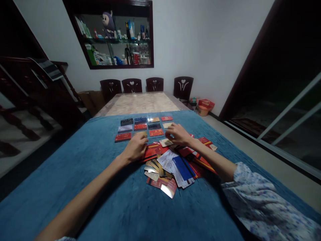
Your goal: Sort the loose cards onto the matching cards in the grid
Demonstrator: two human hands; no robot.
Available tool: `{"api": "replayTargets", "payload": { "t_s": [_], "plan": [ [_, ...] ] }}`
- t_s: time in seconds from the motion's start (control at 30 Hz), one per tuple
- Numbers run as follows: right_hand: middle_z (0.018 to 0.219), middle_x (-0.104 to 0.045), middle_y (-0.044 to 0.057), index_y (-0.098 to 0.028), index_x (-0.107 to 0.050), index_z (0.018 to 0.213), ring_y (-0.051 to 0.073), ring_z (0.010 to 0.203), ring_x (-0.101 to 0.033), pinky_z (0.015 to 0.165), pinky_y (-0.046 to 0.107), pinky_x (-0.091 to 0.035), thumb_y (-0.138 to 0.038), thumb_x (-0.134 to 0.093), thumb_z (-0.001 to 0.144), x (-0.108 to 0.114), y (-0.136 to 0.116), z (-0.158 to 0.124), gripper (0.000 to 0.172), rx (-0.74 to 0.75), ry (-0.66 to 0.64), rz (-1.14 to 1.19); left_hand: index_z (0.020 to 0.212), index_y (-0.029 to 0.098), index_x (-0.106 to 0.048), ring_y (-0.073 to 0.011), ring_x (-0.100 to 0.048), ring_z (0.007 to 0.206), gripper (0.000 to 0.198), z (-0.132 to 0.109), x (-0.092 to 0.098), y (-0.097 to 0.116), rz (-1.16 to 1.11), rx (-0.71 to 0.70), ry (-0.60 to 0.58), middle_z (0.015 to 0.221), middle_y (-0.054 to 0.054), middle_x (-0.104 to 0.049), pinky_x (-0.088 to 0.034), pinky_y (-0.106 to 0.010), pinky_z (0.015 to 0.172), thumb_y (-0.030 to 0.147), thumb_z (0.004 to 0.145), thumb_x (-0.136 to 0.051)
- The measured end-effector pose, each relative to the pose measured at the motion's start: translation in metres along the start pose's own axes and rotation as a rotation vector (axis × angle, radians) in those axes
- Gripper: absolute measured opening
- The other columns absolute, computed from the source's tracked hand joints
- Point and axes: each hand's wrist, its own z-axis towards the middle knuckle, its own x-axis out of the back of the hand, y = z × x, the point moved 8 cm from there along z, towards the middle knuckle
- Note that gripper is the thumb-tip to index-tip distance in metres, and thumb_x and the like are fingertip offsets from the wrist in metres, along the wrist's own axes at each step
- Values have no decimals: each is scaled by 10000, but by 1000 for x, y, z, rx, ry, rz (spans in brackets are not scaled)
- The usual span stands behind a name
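Observation:
Several rows of stacked cards lie on a blue cloth, among them a black stack (126,122), a red stack (122,137) at the front left and a pale yellow one (167,125) at the right. Nearer to me spreads a loose pile of red, gold and white cards, with a blue card (183,168) on top. My left hand (136,146) is at the pile's left edge by a red card (151,152), its fingers curled together. My right hand (177,134) hovers over the pile's far side, fingers bent, beside a cream card (165,143); its grip is unclear.
The blue cloth (75,160) covers the near part of a long table with a marble-look top (142,102). Dark chairs (183,87) stand at the far end. A shelf cabinet (120,41) is set in the wall, and an orange bucket (203,109) sits on the floor.

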Motion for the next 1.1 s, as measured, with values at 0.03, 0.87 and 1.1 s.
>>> {"api": "replayTargets", "payload": {
  "t_s": [0.03,0.87,1.1],
  "plan": [
    [884,-690,69,-191,-699,839,217,922,-502,692,316,-255,-164,-581,865,0,3,-6,124,-5,8,1,920,146,-686,-225,-585,937,184,1,-2,6,-6,-13,0,983,-114,-641,-504,-374,836,128,851,-516],
    [902,-686,78,-203,-676,882,215,927,-510,798,361,-386,-143,-547,894,6,8,-88,143,82,197,181,1141,236,-640,-310,-384,1286,364,8,-24,137,-156,-413,-310,1274,-69,-639,-269,-505,1019,140,803,-542],
    [1061,-691,75,-219,-687,1084,239,1003,-493,887,444,-442,-16,-524,749,5,-15,-89,424,198,113,365,1000,208,-680,-265,-487,1070,192,7,-14,132,17,-378,-228,1116,-106,-630,-326,-462,954,247,888,-529]
  ]
}}
